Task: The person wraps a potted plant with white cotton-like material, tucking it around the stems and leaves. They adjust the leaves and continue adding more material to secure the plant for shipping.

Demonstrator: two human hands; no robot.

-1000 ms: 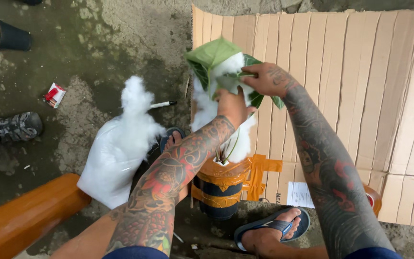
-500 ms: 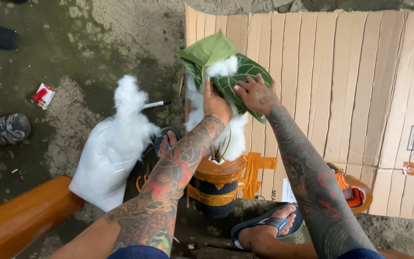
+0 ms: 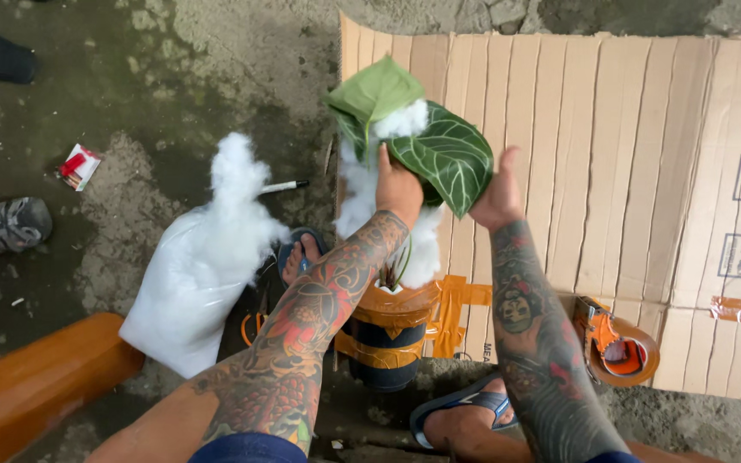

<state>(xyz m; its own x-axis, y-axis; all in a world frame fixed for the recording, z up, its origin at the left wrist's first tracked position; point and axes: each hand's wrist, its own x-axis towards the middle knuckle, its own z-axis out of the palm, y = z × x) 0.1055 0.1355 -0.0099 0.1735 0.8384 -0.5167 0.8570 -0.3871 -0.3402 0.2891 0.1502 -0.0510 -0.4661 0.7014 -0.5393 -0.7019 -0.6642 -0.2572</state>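
A potted plant with broad green leaves (image 3: 448, 154) stands between my feet, its dark pot (image 3: 388, 330) wrapped in orange tape. White stuffing (image 3: 405, 124) is packed around the stems and between the leaves. My left hand (image 3: 398, 190) presses on the stuffing beside the dark veined leaf. My right hand (image 3: 497, 193) cups that leaf from the right side. Both forearms are tattooed.
A clear bag of white stuffing (image 3: 203, 261) sits left of the pot. Flattened cardboard (image 3: 628, 171) lies behind and right, with an orange tape dispenser (image 3: 617, 343) on it. A black marker (image 3: 283, 185), a small red-white pack (image 3: 79, 165), a shoe (image 3: 6, 225) and an orange beam (image 3: 36, 381) are nearby.
Both hands have shifted lower around the leaves; the right hand moved from on top of the dark leaf to its right side. The leaves now stand more upright.
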